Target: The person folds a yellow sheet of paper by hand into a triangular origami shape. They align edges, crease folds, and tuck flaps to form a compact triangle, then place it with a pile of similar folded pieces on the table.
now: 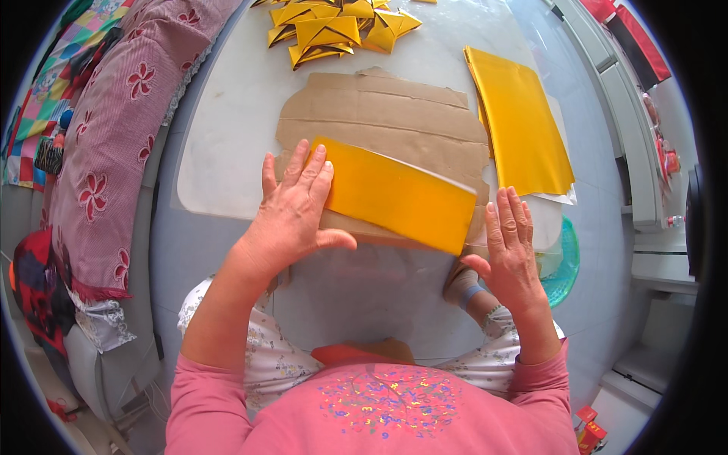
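A folded strip of gold foil paper lies slanted on a flattened piece of brown cardboard. My left hand rests flat with fingers spread, its fingertips on the strip's left end. My right hand is just past the strip's right end, palm down, fingers extended, with its thumb near the lower right corner; whether the thumb touches it I cannot tell. A stack of gold foil sheets lies right of the cardboard. Several folded gold paper pieces are heaped at the far side of the table.
The white table has rounded corners. A teal mesh basket stands on the floor beyond its near right corner. A sofa with a pink patterned cover runs along the left. Pale cabinets line the right side.
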A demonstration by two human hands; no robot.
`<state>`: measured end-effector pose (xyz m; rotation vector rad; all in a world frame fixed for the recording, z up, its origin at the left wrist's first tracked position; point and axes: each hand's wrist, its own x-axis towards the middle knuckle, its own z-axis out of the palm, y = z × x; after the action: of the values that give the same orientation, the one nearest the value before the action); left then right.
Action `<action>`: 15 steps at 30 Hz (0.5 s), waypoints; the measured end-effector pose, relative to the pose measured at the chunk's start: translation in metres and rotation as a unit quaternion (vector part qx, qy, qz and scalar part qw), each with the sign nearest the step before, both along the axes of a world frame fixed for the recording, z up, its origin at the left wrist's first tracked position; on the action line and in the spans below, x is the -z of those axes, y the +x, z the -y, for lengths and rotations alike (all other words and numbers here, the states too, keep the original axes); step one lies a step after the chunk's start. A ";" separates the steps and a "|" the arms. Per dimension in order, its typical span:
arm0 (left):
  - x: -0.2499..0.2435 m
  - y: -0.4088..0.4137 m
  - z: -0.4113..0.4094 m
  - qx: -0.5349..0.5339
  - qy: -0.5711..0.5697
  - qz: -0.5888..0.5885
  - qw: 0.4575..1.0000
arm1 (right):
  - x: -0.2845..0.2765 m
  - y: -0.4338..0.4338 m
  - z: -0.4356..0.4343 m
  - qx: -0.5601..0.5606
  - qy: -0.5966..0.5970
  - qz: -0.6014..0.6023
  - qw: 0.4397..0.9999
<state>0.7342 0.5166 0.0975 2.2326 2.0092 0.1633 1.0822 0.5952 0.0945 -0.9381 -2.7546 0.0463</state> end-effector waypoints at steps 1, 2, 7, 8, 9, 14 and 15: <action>0.002 -0.002 -0.004 -0.004 0.013 0.003 1.000 | 0.000 -0.003 -0.001 -0.007 -0.005 -0.002 1.000; 0.005 -0.005 -0.009 -0.007 0.025 0.006 1.000 | 0.000 -0.006 -0.002 -0.014 -0.010 -0.004 1.000; 0.005 -0.007 -0.027 -0.009 0.052 0.032 0.998 | -0.001 -0.028 0.002 -0.052 -0.010 -0.007 0.999; 0.004 -0.008 -0.030 -0.004 0.050 0.036 0.998 | 0.005 -0.031 0.003 -0.060 0.010 -0.014 0.998; 0.004 -0.009 -0.031 -0.001 0.046 0.038 0.998 | 0.010 -0.035 0.003 -0.070 0.029 -0.021 0.997; 0.003 -0.014 -0.037 0.007 0.071 0.046 0.996 | 0.010 -0.044 -0.001 -0.126 0.034 -0.014 0.991; 0.003 -0.014 -0.039 0.010 0.081 0.045 0.996 | 0.009 -0.046 -0.001 -0.131 0.030 -0.016 0.991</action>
<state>0.7205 0.5557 0.0942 2.2930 1.9898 0.4314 1.0362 0.5957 0.0855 -0.5500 -2.8146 0.0233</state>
